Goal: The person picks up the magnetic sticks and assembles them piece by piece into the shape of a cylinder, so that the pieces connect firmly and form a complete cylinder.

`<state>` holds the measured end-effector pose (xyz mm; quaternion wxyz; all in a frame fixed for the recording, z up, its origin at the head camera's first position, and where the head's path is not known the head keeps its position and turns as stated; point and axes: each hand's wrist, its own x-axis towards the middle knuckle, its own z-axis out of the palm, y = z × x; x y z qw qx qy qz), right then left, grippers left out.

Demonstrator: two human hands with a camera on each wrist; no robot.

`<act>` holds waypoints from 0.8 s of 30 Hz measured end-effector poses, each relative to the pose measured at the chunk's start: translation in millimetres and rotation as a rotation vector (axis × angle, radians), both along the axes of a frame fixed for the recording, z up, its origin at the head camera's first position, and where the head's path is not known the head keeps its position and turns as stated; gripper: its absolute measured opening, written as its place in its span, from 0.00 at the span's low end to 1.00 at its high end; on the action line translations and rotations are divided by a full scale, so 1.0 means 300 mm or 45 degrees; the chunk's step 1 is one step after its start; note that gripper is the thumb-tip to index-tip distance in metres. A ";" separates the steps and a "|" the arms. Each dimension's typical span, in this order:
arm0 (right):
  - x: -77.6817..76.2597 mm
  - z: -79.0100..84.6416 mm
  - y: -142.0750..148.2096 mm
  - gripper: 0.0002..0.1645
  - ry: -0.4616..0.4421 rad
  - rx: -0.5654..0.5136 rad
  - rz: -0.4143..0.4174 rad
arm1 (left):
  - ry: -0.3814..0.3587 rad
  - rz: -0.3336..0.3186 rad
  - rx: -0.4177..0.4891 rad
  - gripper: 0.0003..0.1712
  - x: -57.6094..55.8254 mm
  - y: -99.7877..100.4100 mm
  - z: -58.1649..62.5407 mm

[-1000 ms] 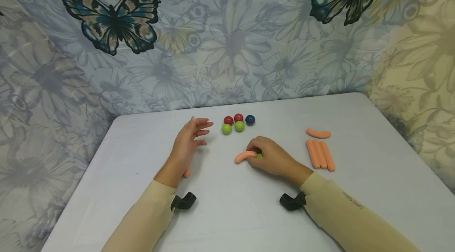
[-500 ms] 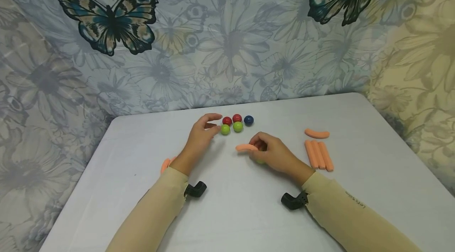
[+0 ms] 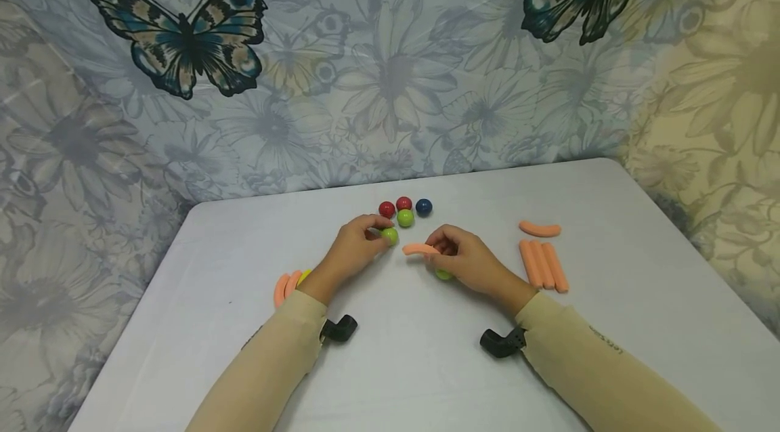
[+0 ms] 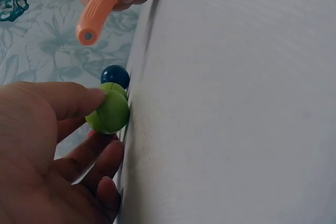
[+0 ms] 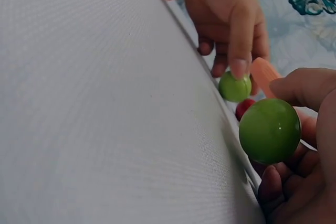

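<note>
My left hand (image 3: 352, 248) pinches a glossy green ball (image 3: 390, 236) between thumb and fingers, close over the white table. My right hand (image 3: 466, 259) holds a curved orange rod (image 3: 419, 250), its free end pointing left toward that ball. A round silvery spot shows in the end of this rod (image 4: 95, 19) in the left wrist view. Another green ball (image 5: 270, 130) is at the right hand's fingers, against the rod's other end; in the head view the hand mostly hides it. Just behind the left hand sit a green ball (image 3: 405, 218), two red balls (image 3: 386, 209) and a dark blue ball (image 3: 424, 208).
On the right of the white table (image 3: 426, 364) lie three straight orange rods (image 3: 543, 265) side by side, with a curved orange rod (image 3: 539, 229) behind them. Curved orange rods (image 3: 286, 288) and a yellow piece (image 3: 304, 275) lie partly hidden by the left wrist. Butterfly-patterned cloth (image 3: 390, 80) hangs behind.
My left hand has reached right to the ball group, taken one green ball and drawn it nearer the rod. My right hand has turned the rod's free end slightly up and away.
</note>
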<state>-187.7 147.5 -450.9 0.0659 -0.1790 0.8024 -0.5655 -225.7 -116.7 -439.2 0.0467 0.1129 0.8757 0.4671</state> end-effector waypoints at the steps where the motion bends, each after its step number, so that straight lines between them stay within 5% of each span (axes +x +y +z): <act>1: 0.001 0.002 -0.001 0.10 0.000 0.001 -0.003 | 0.007 -0.028 -0.034 0.16 0.004 -0.002 0.001; 5: 0.002 0.007 -0.002 0.11 -0.008 0.003 -0.011 | 0.017 -0.109 -0.120 0.17 0.018 -0.006 0.009; 11: 0.001 0.006 -0.005 0.13 -0.003 0.034 -0.040 | -0.008 -0.104 -0.148 0.16 0.042 -0.012 0.023; 24: 0.006 0.003 -0.011 0.11 -0.036 0.018 -0.032 | -0.115 -0.040 0.145 0.17 0.135 -0.014 0.058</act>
